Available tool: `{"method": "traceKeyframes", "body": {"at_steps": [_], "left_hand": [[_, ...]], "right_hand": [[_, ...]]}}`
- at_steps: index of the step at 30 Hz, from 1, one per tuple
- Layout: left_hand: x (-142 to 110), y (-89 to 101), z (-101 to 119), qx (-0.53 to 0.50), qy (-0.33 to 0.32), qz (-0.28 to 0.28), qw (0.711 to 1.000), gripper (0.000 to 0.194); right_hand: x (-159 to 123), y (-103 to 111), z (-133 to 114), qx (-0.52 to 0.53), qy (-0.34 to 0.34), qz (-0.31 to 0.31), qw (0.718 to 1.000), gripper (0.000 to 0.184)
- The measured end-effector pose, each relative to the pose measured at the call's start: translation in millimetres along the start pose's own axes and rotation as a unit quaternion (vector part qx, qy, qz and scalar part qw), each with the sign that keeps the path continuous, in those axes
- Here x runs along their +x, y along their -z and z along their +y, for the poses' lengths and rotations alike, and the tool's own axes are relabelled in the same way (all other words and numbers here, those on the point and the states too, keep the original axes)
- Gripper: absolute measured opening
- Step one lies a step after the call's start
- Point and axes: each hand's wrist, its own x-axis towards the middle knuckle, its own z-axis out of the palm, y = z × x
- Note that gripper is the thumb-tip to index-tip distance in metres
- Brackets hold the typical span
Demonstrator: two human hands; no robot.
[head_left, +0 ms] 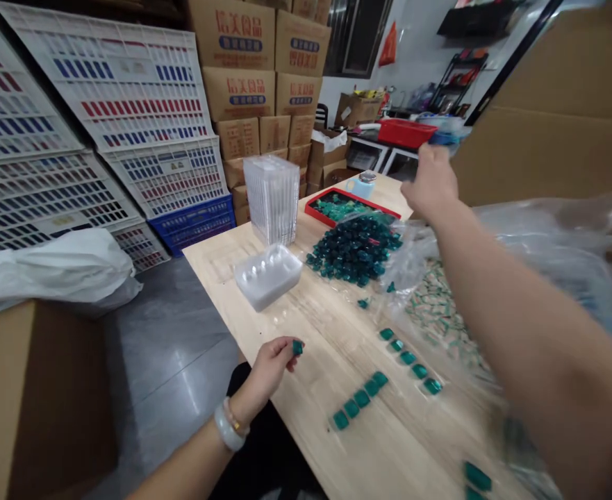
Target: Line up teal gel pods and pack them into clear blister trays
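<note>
My left hand (273, 364), with bangles on the wrist, pinches a small dark-green glossy square piece (297, 347) above the table's near edge. My right hand (433, 179) is stretched far forward over the table's far side; its fingers are blurred and turned away, so any object in them is hidden. Two rows of green square pieces, a near row (361, 398) and a farther row (408, 357), lie on the wooden table (310, 417). Beyond them is a heap of dark-green pieces (355, 246) on clear plastic. A red tray (319, 214) of lighter green bits stands behind the heap.
Clear plastic trays are stacked upright (271, 198), with more lying flat (268, 274) on the table. A blue mug (364, 185) stands at the back. On the right, a plastic bag (435, 298) holds many small pieces. Crates (144, 83) and cartons (246, 90) line the left.
</note>
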Motion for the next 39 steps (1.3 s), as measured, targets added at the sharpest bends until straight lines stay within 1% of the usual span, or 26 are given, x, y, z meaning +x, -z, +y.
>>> {"method": "traceKeyframes", "body": {"at_steps": [1, 2, 3, 4, 5, 6, 7, 8, 10, 11, 12, 14, 15, 17, 18, 19, 20, 21, 23, 24, 26, 28, 31, 35, 37, 39], "left_hand": [[8, 1.3, 4, -0.008, 0.003, 0.009, 1.000, 0.024], [17, 1.7, 7, -0.018, 0.007, 0.014, 1.000, 0.024], [25, 1.0, 10, -0.034, 0.011, 0.017, 0.999, 0.023], [33, -1.0, 12, -0.056, 0.014, 0.017, 0.998, 0.023], [41, -4.7, 14, -0.083, 0.016, 0.013, 0.996, 0.024], [49, -10.0, 16, -0.113, 0.016, 0.008, 0.993, 0.026], [56, -16.7, 18, -0.140, 0.015, -0.002, 0.990, 0.027], [62, -24.7, 20, -0.161, 0.016, -0.014, 0.987, 0.027], [71, -42.6, 24, -0.179, 0.024, -0.049, 0.982, 0.021], [74, -51.4, 26, -0.180, 0.029, -0.064, 0.981, 0.019], [76, -59.1, 28, -0.178, 0.034, -0.075, 0.981, 0.017], [76, -69.3, 29, -0.169, 0.044, -0.088, 0.981, 0.014], [74, -70.8, 28, -0.156, 0.051, -0.096, 0.982, 0.013], [65, -65.9, 23, -0.091, 0.054, -0.100, 0.989, 0.015], [60, -59.9, 19, -0.033, 0.035, -0.095, 0.994, 0.017], [54, -52.3, 14, 0.042, -0.005, -0.085, 0.996, 0.020], [48, -43.8, 9, 0.126, -0.064, -0.074, 0.987, 0.022], [44, -35.4, 5, 0.213, -0.134, -0.065, 0.966, 0.023], [38, -20.9, -2, 0.364, -0.254, -0.059, 0.894, 0.025], [38, -15.6, -5, 0.424, -0.286, -0.053, 0.858, 0.026], [39, -8.7, -9, 0.518, -0.296, -0.027, 0.802, 0.031], [41, -4.5, -12, 0.580, -0.276, -0.010, 0.767, 0.036], [42, 0.2, -15, 0.616, -0.264, -0.023, 0.742, 0.045], [41, 1.7, -18, 0.626, -0.258, -0.037, 0.735, 0.057], [41, -0.6, -18, 0.629, -0.258, -0.039, 0.733, 0.063], [42, -3.4, -18, 0.631, -0.260, -0.037, 0.730, 0.068]], "right_hand": [[15, -19, 7, -0.017, -0.024, -0.040, 0.999, 0.070], [17, -37, 8, -0.024, -0.031, -0.064, 0.997, 0.069], [6, -51, 5, -0.016, -0.021, -0.088, 0.996, 0.063], [-14, -62, -2, 0.010, 0.007, -0.115, 0.993, 0.053], [-41, -68, -11, 0.057, 0.048, -0.146, 0.987, 0.039], [-72, -70, -21, 0.124, 0.097, -0.207, 0.965, 0.030], [-103, -68, -30, 0.193, 0.133, -0.289, 0.928, 0.026], [-132, -63, -38, 0.250, 0.138, -0.357, 0.889, 0.024], [-173, -50, -45, 0.315, 0.088, -0.405, 0.854, 0.020], [-185, -44, -44, 0.336, 0.052, -0.409, 0.847, 0.019], [-192, -38, -42, 0.348, 0.019, -0.402, 0.847, 0.018], [-200, -30, -35, 0.355, -0.028, -0.379, 0.854, 0.019], [-203, -29, -31, 0.356, -0.046, -0.366, 0.859, 0.019], [-210, -30, -22, 0.364, -0.090, -0.338, 0.863, 0.017], [-215, -33, -18, 0.368, -0.116, -0.326, 0.863, 0.017], [-219, -38, -15, 0.367, -0.140, -0.316, 0.864, 0.018], [-224, -44, -12, 0.358, -0.155, -0.308, 0.868, 0.018], [-227, -51, -10, 0.340, -0.158, -0.304, 0.876, 0.019], [-230, -67, -10, 0.297, -0.126, -0.312, 0.894, 0.019], [-230, -75, -12, 0.280, -0.100, -0.319, 0.900, 0.019], [-225, -88, -18, 0.259, -0.048, -0.331, 0.906, 0.018], [-218, -97, -22, 0.250, -0.020, -0.332, 0.909, 0.016], [-214, -99, -18, 0.252, -0.016, -0.332, 0.909, 0.016], [-221, -87, -10, 0.241, -0.011, -0.349, 0.906, 0.016], [-227, -81, -9, 0.235, 0.010, -0.361, 0.902, 0.015], [-232, -79, -10, 0.230, 0.052, -0.380, 0.894, 0.017]]}}
